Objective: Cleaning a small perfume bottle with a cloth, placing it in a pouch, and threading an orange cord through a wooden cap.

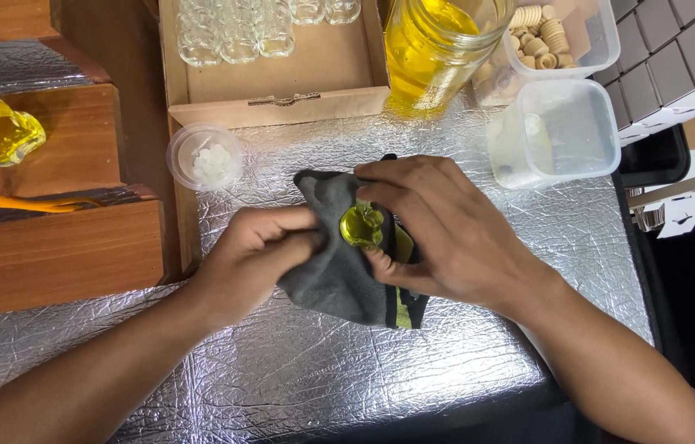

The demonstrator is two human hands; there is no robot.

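1. Grey cloth (335,275) at the foil-covered table's (298,362) centre wraps a small yellow bottle (361,226), cushioning it.
2. Right hand (438,230) fingers clasp the bottle steady.
3. Left hand (253,251) fingers pinch the cloth against it.

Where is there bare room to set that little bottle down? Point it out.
Bare foil lies in front of the grey cloth, toward the near edge. A smaller patch sits between the round cup and the clear tub. The back, with cardboard box and jar, is crowded.
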